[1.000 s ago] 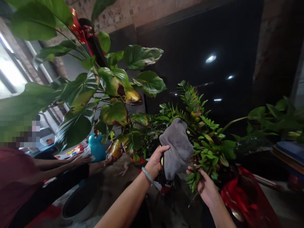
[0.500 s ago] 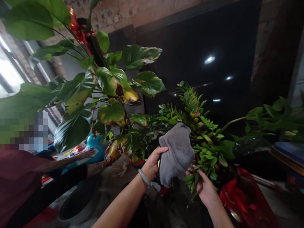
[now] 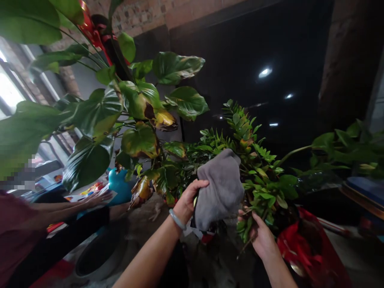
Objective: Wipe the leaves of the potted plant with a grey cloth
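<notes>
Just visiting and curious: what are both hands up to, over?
Left hand gripping grey cloth. Right hand holding leafy stem. Plant leaves close beside grey cloth.

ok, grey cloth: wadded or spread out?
Spread out: the grey cloth shows a broad, fairly smooth face, gripped at one edge by the left hand. Can't tell whether it's doubled over behind.

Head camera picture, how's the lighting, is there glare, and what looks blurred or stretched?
Head view: the window at left is washed out, the floor dim; head view: bright spots, apparently reflections, glare on the dark panel; head view: the gray cloth is fairly clear, the large leaf at the left edge soft and seemingly stretched.
</notes>
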Motion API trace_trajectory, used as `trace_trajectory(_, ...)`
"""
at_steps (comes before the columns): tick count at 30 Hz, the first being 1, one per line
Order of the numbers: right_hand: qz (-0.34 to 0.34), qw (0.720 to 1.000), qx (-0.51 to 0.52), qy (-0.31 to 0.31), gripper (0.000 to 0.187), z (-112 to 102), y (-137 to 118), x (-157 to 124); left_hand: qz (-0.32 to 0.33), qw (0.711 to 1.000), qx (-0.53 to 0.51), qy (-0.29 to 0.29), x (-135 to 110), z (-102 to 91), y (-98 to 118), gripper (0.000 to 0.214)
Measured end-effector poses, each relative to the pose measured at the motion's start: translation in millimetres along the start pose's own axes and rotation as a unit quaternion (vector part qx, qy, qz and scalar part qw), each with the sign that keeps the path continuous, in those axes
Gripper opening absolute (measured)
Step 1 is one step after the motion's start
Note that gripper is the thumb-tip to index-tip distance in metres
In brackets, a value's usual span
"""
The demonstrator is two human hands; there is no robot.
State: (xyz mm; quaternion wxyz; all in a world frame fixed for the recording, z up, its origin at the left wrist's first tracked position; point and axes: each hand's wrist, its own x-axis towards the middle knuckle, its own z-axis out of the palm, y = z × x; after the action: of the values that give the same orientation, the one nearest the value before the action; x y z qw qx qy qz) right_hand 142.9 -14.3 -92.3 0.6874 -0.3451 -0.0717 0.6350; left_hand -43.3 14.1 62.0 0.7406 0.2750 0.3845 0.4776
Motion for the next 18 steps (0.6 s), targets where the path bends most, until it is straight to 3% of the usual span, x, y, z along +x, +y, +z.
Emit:
trace_trajectory(2,-0.018,1.000,0.003,-0.005,0.021,-0.3,2.2,2.1,-0.038,0.999,-0.004,0.038,14.6,3.3,-15.6,0.010)
trace_trajectory(5,-0.024,1.000,0.001,0.012,0.015,-3.7,7.3,7.8,-0.162,0.983,0.036,0.075,17.8,-12.2,-53.8,0.008)
trace_trajectory(8,-0.009,1.000,-0.008,0.017,0.013,-6.5,9.3,11.4,-0.229,0.972,0.050,0.001,2.3,-35.9,-74.0,0.008)
trace_trajectory(11,-0.010,1.000,-0.006,0.006,0.013,-4.9,7.1,10.5,-0.197,0.977,0.053,-0.061,-13.7,-44.1,-65.3,0.012)
trace_trajectory(15,-0.013,1.000,-0.005,0.002,0.015,-1.9,5.2,8.9,-0.126,0.985,0.086,-0.079,-28.2,-36.1,-44.1,0.017)
trace_trajectory(18,-0.006,1.000,-0.012,0.010,0.017,-3.2,7.0,10.9,-0.120,0.979,0.131,-0.099,-38.8,-34.2,-31.3,0.023)
